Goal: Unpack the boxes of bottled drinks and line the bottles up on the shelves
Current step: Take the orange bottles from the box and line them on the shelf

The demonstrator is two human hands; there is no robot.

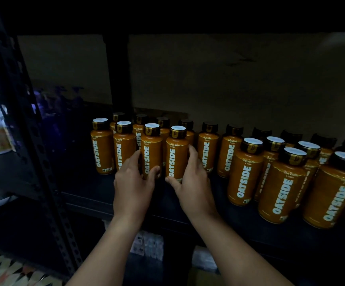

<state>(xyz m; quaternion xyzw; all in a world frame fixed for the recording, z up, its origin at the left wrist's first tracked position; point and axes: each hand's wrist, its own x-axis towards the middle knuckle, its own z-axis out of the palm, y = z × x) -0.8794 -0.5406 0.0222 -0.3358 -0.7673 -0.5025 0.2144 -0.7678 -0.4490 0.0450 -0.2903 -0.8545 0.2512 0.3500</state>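
Dim shelf [97,195]. Two upright orange bottles near its front edge, left of middle, are each gripped: left bottle [151,153] by left hand [133,182], right bottle [176,155] by right hand [192,182], fingers wrapped round. More bottles [248,172] are lined up rightward.

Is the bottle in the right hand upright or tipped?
Upright: the bottle stands on the shelf, cap up, right hand around it.

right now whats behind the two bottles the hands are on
Behind the two held bottles stands a back row of the same orange bottles; mostly their dark caps show. Their lower bodies are covered by the front bottles, and the left hand and right hand.
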